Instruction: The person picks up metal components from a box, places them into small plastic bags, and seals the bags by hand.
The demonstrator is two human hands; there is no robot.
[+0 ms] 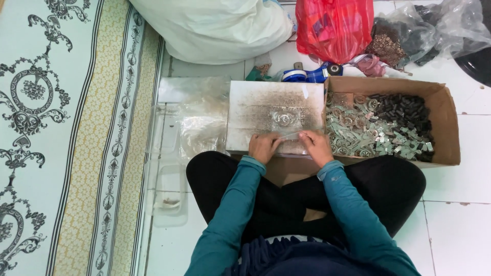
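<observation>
Two hands meet at the near edge of a worn, speckled white board laid flat as a worktop [273, 110]. The left hand [264, 147] and right hand [316, 146] are curled narrow, pinching between them one small clear plastic sleeve [289, 136], its long axis running from hand to hand, equally near both. Just beyond the fingers, one round metal ring piece [283, 119] rests on the board. Right of the right hand stands one open brown cardboard box [446, 128], heaped with silvery and dark metal parts too many to count. Left of the left hand lie clear plastic bags [197, 128].
</observation>
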